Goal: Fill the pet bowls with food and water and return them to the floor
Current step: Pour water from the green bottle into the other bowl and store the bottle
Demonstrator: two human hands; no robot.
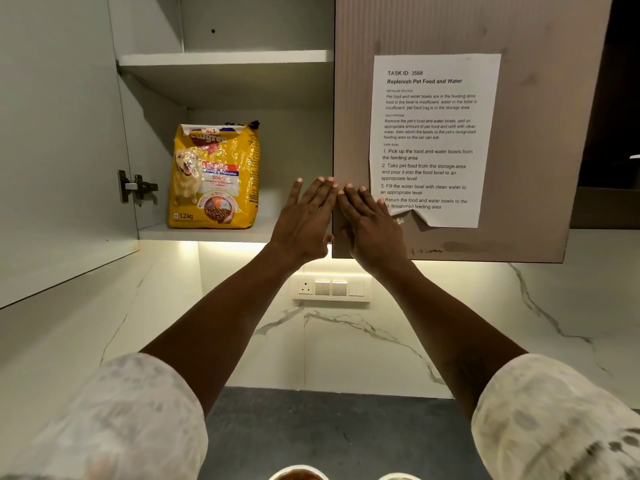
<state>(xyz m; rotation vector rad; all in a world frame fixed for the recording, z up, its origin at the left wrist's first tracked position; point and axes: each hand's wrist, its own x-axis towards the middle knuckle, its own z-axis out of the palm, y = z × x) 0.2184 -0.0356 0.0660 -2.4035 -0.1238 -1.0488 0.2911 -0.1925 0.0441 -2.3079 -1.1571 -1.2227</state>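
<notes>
A yellow pet food bag [214, 176] with a dog picture stands upright on the lower shelf [207, 233] of an open wall cabinet. My left hand [304, 220] is raised flat with fingers apart, to the right of the bag and not touching it. Beside it, my right hand [372, 226] lies flat against the lower left corner of the closed cabinet door [450, 29]. Both hands hold nothing. At the bottom edge of the view, the rims of two bowls show: one with brown contents [299, 473] and a second bowl [398, 477], barely visible.
A printed task sheet [433, 140] is taped to the closed door. The left cabinet door [62, 150] swings open toward me. An upper shelf [225, 58] is bare. A socket and switch panel [330, 288] sits on the marble wall above a dark countertop [339, 431].
</notes>
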